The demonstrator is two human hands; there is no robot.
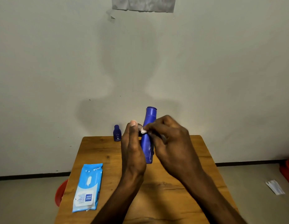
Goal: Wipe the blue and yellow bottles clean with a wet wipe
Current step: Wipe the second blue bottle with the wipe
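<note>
1. head view: i hold the tall blue bottle (148, 139) upright and lifted above the middle of the tabletop (185, 183), cap end up, between both hands.
2. my left hand (132, 151) has its fingers wrapped behind the bottle's left side, thumb raised; it carries the bottle.
3. my right hand (169, 139) pinches a small white wad of wet wipe (143, 130) at the fingertips and presses it against the bottle's upper body, just below the cap.
4. a small dark blue bottle (117, 133) stands at the far edge of the tabletop, left of my hands, untouched. no yellow bottle is in view.
5. the wipes pack (87, 187) lies flat along the left edge, near the front corner.
6. i judge the tall bottle light, stiff plastic, and slick once damp, so it is best gripped around the lower body and turned while wiping upward.
7. a red object (60, 194) shows beneath the table's left edge.
</note>
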